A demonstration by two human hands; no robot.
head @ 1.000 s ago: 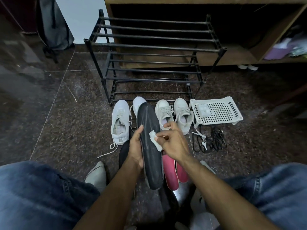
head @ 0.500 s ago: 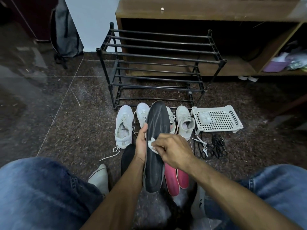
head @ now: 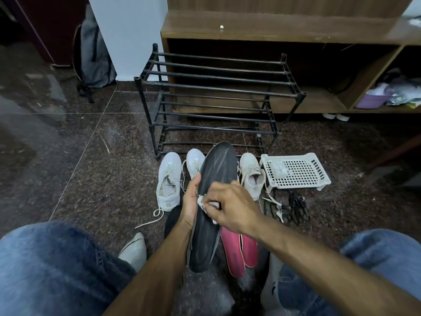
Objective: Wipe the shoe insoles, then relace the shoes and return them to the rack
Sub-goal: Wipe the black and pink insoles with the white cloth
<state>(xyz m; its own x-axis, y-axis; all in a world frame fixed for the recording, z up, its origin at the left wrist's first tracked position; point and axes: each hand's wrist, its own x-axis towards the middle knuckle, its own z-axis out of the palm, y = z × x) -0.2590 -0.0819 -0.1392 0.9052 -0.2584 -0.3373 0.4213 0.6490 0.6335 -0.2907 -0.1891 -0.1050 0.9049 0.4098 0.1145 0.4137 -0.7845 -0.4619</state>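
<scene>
My left hand (head: 190, 202) grips the left edge of a long black insole (head: 213, 197), held upright and tilted toward the rack. My right hand (head: 230, 207) presses a small white wipe (head: 206, 202) against the insole's middle. Two pink insoles (head: 239, 249) lie on the floor just right of it. Several white shoes stand in a row behind: one at the left (head: 168, 181), one partly hidden behind the insole (head: 194, 161), one at the right (head: 251, 174). The black metal rack (head: 216, 87) stands bare beyond them.
A white perforated basket (head: 296, 171) sits to the right of the shoes, with loose black and white laces (head: 287, 207) on the floor before it. A wooden cabinet (head: 273, 26) backs the rack. A grey backpack (head: 93, 55) leans at the far left. My jeans-clad knees frame the bottom.
The right hand has slid the wipe down the insole toward its middle. The view tilted up, showing more of the rack and cabinet.
</scene>
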